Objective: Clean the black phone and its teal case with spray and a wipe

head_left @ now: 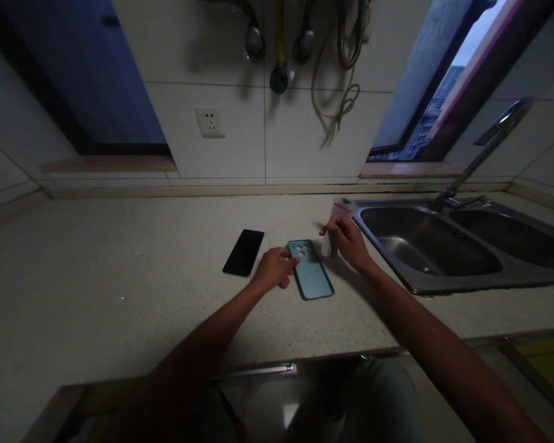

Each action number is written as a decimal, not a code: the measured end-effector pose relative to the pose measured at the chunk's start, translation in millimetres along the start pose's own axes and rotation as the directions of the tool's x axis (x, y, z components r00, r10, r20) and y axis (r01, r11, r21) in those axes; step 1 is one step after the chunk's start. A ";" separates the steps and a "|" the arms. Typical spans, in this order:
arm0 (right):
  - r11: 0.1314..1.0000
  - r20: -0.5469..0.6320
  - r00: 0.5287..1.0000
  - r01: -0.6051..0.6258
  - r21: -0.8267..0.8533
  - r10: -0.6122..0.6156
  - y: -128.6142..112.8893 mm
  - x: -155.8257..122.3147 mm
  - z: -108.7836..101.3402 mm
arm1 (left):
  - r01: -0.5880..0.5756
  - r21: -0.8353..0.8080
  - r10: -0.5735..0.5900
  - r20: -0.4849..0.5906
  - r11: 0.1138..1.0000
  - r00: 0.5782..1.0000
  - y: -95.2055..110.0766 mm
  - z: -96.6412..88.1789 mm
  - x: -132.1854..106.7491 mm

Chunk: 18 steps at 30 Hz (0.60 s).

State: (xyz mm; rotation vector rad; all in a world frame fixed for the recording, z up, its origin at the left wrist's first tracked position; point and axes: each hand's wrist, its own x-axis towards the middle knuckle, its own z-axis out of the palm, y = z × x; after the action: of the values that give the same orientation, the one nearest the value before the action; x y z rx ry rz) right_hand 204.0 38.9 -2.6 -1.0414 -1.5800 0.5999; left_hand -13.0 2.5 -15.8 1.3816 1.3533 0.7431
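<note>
A light blue phone case [314, 278] lies on the counter with its inner side up and its camera cutouts at the far end. My left hand [273, 268] is closed on the case's left edge, the thumb over the rim. Just right of the case, my right hand [348, 241] pinches a small white piece [329, 246] that looks like tissue or cloth; the fingers partly hide it. Left of my left hand, a black smartphone [244, 253] rests flat, its dark screen facing up.
Behind my right hand sits a whitish packet [343, 208] with a pink stripe, beside the sink. The steel double sink [397, 280] with its tap [482, 154] takes up the right side. A socket [210, 122] and hanging hoses [351, 37] are on the tiled wall.
</note>
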 end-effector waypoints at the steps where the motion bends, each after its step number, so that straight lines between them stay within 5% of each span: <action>1: 1.000 -0.003 1.000 -0.020 0.002 0.020 0.2 -0.8 2.1 | -0.008 0.020 0.008 0.002 1.000 1.000 0.0 0.2 -0.4; 7: 0.968 0.113 0.988 -0.078 -0.237 0.107 5.1 -8.5 10.0 | -0.039 0.047 0.037 0.041 0.998 0.998 -1.8 -1.2 -2.1; 13: 0.827 0.273 0.937 -0.028 -0.562 0.217 7.2 -12.0 3.5 | -0.143 0.147 0.125 0.125 0.979 0.984 -5.0 -2.6 -3.5; 16: 0.805 0.315 0.917 -0.010 -0.593 0.243 9.9 -10.8 1.2 | -0.257 0.313 0.252 0.058 0.914 0.966 2.1 -11.0 -5.5; 18: 0.817 0.323 0.921 0.010 -0.576 0.217 12.3 -10.4 1.1 | -0.266 0.502 0.349 -0.077 0.823 0.934 9.2 -23.2 -6.9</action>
State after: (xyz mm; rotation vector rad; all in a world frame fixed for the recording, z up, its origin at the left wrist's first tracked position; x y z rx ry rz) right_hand 207.0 36.1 -18.2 -1.5371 -2.1298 0.4171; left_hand -32.7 2.8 1.0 2.0154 1.5320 0.7725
